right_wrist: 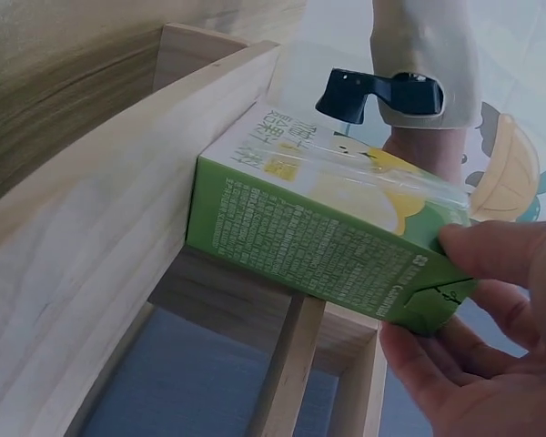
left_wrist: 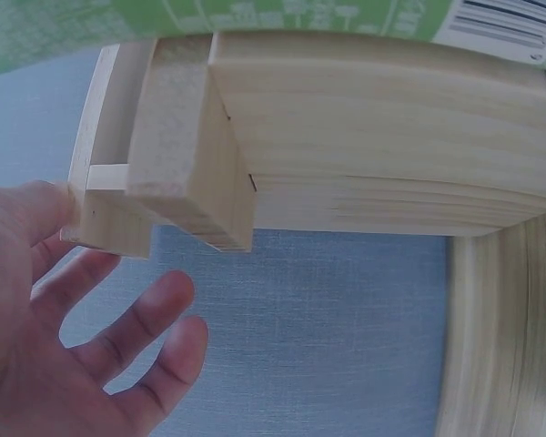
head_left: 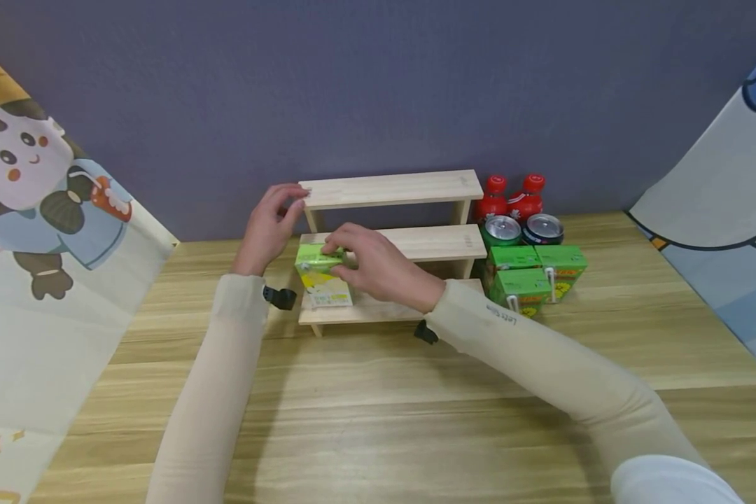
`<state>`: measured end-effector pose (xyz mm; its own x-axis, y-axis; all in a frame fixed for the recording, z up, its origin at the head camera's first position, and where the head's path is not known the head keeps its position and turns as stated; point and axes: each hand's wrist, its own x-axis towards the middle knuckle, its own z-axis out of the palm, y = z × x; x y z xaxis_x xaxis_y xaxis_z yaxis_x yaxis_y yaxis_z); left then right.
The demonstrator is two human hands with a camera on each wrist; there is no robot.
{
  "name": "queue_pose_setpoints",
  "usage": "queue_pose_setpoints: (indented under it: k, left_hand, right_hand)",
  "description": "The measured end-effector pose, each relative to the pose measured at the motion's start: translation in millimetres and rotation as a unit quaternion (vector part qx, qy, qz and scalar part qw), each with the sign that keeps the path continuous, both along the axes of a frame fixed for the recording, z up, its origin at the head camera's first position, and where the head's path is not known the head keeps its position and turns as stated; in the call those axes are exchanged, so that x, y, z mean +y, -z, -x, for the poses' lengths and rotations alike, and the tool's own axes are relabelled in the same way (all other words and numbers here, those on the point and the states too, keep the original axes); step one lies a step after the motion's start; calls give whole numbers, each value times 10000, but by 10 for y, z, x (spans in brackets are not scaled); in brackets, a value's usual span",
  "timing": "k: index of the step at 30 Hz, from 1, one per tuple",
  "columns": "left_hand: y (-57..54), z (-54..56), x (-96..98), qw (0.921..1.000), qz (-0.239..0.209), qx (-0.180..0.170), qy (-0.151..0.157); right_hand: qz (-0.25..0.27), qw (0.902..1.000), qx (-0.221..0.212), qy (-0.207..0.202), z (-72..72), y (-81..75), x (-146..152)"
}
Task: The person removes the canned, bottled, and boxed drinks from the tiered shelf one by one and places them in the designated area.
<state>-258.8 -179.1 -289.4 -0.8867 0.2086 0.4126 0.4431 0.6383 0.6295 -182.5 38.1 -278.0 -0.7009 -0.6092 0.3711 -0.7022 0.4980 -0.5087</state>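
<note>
A light wooden three-tier rack (head_left: 390, 187) stands against the back wall. On the left end of its lowest board is a green, white and yellow drink carton (head_left: 325, 283), upright. My right hand (head_left: 387, 267) holds this carton by its top, thumb on one side and fingers round the other, as the right wrist view shows. At the rack's upper left corner, my left hand (head_left: 267, 227) grips the end of the top board between thumb and index finger. In the left wrist view, the other fingers of that hand (left_wrist: 82, 337) are spread apart beneath the board.
Right of the rack stand two red bottles (head_left: 525, 203), two cans with silver tops (head_left: 502, 228) and several green drink cartons (head_left: 521, 283), close together. The wood-grain table (head_left: 353, 420) meets a dark blue wall (head_left: 378, 91) behind, with cartoon-printed panels (head_left: 31, 336) at the sides.
</note>
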Motion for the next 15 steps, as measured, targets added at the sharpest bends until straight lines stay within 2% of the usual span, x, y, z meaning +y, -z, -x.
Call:
queue_pose_setpoints:
  k: [7,15]
  left_hand:
    - [3,3,1,10000,-7,-1,-12]
    - [5,12,10,10000,-38,90,8]
  right_hand:
    - [169,9994,285,-42,-20,26,-4]
    - [252,9984,486,-112,-139,50,31]
